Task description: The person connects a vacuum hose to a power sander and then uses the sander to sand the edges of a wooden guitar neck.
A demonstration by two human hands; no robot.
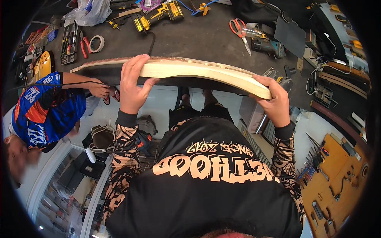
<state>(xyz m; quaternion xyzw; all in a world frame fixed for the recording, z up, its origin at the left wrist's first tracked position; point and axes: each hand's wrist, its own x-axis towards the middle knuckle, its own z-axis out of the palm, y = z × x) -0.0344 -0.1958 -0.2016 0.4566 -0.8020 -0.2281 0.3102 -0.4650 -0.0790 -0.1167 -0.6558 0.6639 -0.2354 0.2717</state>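
An unpainted electric guitar (202,72) with a pale wood body is seen nearly edge-on, level along the front of the workbench. Its long neck runs off to the left, and small hardware shows along the top of the body. My left hand (134,84) grips the body near where the neck joins, fingers over the upper side and thumb below. At the other end of the body, my right hand (274,96) is closed round the rounded edge. Whether the guitar touches the bench cannot be made out.
On the dark bench (198,47) lie a yellow cordless drill (164,15), red-handled scissors (239,31), a tape roll (96,44), red-handled pliers (84,45) and a tool tray (69,43). A co-worker (47,107) stands at the left. Tools hang on a wooden board (341,186) at right.
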